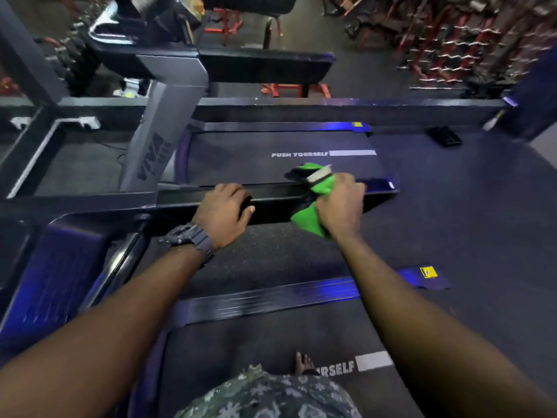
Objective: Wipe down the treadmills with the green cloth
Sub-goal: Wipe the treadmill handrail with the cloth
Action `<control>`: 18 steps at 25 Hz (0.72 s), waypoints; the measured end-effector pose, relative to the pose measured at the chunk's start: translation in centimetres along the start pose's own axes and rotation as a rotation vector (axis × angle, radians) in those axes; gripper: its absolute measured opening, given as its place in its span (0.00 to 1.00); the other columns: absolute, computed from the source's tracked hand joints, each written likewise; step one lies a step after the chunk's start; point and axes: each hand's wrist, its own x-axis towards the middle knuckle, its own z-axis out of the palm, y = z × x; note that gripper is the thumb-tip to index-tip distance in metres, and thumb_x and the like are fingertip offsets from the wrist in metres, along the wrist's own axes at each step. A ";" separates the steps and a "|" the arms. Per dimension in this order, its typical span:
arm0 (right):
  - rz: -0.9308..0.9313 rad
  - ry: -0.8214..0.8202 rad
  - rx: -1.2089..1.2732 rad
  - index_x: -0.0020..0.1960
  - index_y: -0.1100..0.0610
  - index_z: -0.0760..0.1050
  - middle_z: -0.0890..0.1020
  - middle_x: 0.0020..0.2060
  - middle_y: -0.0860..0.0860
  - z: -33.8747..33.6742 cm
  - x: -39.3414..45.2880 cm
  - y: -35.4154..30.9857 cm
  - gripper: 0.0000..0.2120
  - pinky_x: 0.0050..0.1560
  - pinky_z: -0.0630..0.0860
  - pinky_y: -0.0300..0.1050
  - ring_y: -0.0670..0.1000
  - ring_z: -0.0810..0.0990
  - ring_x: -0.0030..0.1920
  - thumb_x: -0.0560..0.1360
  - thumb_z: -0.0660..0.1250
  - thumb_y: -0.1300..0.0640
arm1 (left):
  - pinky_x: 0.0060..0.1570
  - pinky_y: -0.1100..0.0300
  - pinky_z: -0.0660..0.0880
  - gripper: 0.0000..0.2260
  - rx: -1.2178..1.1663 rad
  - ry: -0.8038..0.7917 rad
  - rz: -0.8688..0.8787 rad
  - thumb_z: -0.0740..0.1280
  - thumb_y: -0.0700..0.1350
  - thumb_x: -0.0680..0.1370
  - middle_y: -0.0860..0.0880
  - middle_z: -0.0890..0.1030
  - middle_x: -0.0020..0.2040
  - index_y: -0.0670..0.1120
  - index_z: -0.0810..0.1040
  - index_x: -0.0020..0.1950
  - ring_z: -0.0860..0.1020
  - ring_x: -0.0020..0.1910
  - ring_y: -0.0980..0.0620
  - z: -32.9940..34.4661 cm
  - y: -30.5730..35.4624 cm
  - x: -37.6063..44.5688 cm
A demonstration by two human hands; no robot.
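- R hand (339, 203): fingers curled round the green cloth (313, 206), bunched w/ a white bit and a dark bit poking out on top; cloth pressed on the black handrail (271, 200) of the treadmill, near its free end.
- L hand (224, 214): fingers wrapped over the same rail further left, thumb on the near face; looks like bracing. Dark wristwatch (188, 239) on that wrist.
- Step in hand, as I read it: wiping the rail. To do it well, keep the cloth wrapped over top + both faces, steady pressure, long strokes along the rail to the end cap, then shift the L hand so the patch under it gets wiped too.
- Refold cloth to a fresh side when it picks up grime; loose tails could snag on the rail end.
- Outward: person stands on the near treadmill belt (271, 342), bare foot (303, 363) visible by the white lettering.
- Next treadmill belt (241, 158) beyond the rail, marked "PUSH YOURSELF"; grey upright (156, 140) at left.
- Far back: weight racks (467, 40), blurred.
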 end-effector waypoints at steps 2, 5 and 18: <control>-0.217 -0.098 -0.028 0.55 0.56 0.77 0.79 0.53 0.53 1.7 -1.5 -1.3 0.20 0.51 0.69 0.48 0.59 0.75 0.50 0.63 0.65 0.62 | 0.54 0.48 0.73 0.16 0.022 -0.020 0.060 0.62 0.50 0.77 0.42 0.78 0.55 0.41 0.78 0.58 0.75 0.52 0.39 0.7 2.1 1.4; -0.352 -0.164 -0.049 0.60 0.55 0.76 0.78 0.58 0.51 1.0 -0.3 2.8 0.26 0.56 0.72 0.49 0.59 0.74 0.53 0.62 0.67 0.61 | 0.54 0.48 0.72 0.17 0.034 -0.056 0.105 0.66 0.49 0.76 0.41 0.77 0.57 0.41 0.77 0.60 0.74 0.54 0.39 1.4 4.6 3.2; 0.362 0.039 0.327 0.58 0.60 0.74 0.81 0.53 0.63 -2.4 5.9 14.4 0.18 0.55 0.71 0.54 0.65 0.76 0.56 0.69 0.58 0.63 | 0.74 0.53 0.57 0.29 0.040 -0.174 0.214 0.63 0.55 0.78 0.42 0.63 0.75 0.41 0.64 0.74 0.61 0.74 0.43 3.8 12.5 7.1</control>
